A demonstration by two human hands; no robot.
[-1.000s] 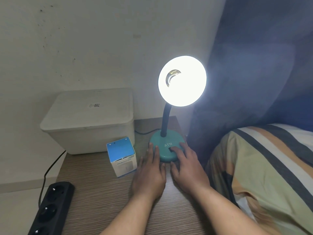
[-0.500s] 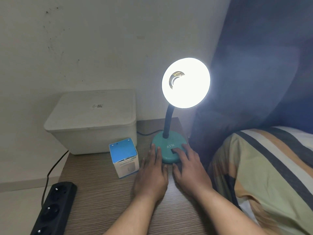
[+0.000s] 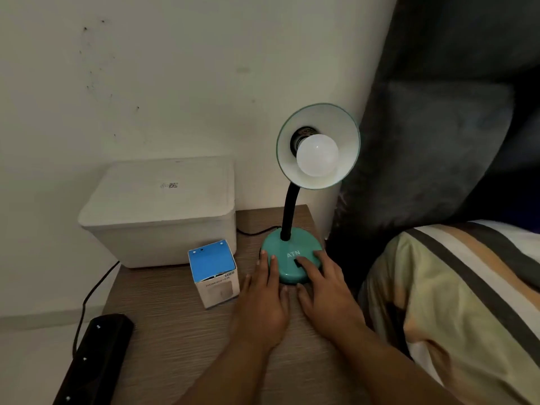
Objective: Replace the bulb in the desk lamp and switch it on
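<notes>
A teal desk lamp stands at the back of the wooden bedside table (image 3: pixel 175 340); its round base (image 3: pixel 287 252) reads ATN and a black gooseneck carries the shade (image 3: pixel 347 133). A white globe bulb (image 3: pixel 317 154) sits in the socket, unlit. My left hand (image 3: pixel 264 302) lies flat on the table, fingertips against the base's left side. My right hand (image 3: pixel 325 283) rests on the base's front right, its index finger on the black switch (image 3: pixel 297 263). Neither hand holds anything.
A small blue-topped white carton (image 3: pixel 214 273) stands left of my left hand. Behind it sits a white lidded box (image 3: pixel 163 211). A black power strip (image 3: pixel 93 355) lies at the table's left front. A striped pillow (image 3: pixel 455 302) and dark headboard (image 3: pixel 438 127) are on the right.
The lamp was lit and glaring in the earlier frames; now it is dark and the bulb is plainly visible. Both hands stay at the base, with my right index finger on the switch.
</notes>
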